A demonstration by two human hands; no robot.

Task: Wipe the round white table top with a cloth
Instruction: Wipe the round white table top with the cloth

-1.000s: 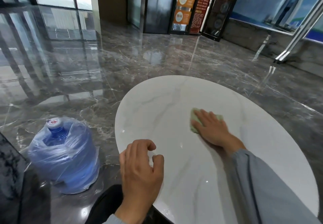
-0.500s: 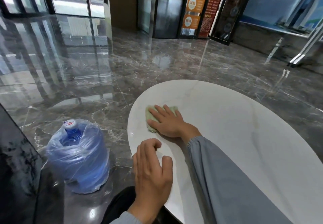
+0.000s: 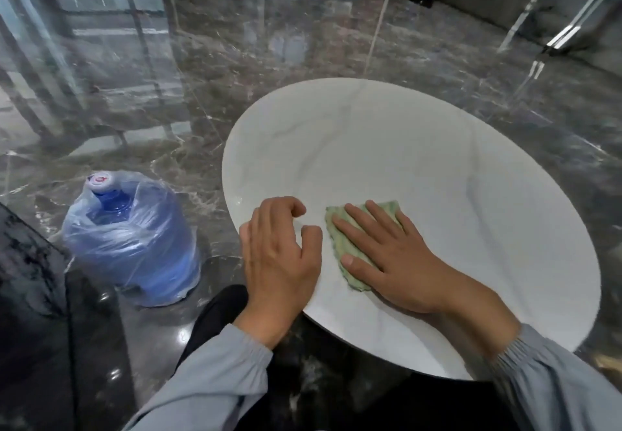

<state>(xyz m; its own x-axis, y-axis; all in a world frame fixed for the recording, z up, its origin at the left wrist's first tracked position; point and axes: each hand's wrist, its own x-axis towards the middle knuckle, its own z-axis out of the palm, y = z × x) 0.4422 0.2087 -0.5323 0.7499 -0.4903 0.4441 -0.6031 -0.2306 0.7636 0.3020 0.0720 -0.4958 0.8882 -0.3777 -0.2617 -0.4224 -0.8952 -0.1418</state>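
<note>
Our right hand (image 3: 387, 255) lies flat with its fingers spread and straight, palm pressing the green cloth (image 3: 340, 245) down on the table top (image 3: 370, 147). It pinches nothing; only the weight of the hand holds the cloth. The cloth is bunched under the fingers, with its edges showing past the fingertips and beside the thumb. It sits between the centre of the table and the rim at about 8 o'clock.

Our left hand (image 3: 279, 255) holds nothing. It rests on the rim at about 8 o'clock, just beside the cloth, with loosely bent fingers whose tips touch the white surface, as if bracing us. Grey sleeves cover both wrists.

We judge that we are in the middle of a wiping stroke, working the near-left part of the top. From 10 o'clock round to 4 o'clock, the far half shows pale veining and no visible marks, so we cannot tell whether it is already wiped.

The next move calls for an even press and a sweep out toward 12 or 3 o'clock, keeping the cloth flat so it does not roll up under the palm.

On the dark marble floor (image 3: 269, 43), off the table at 9 o'clock, stands 1 blue water bottle (image 3: 134, 242) wrapped in clear plastic.
</note>
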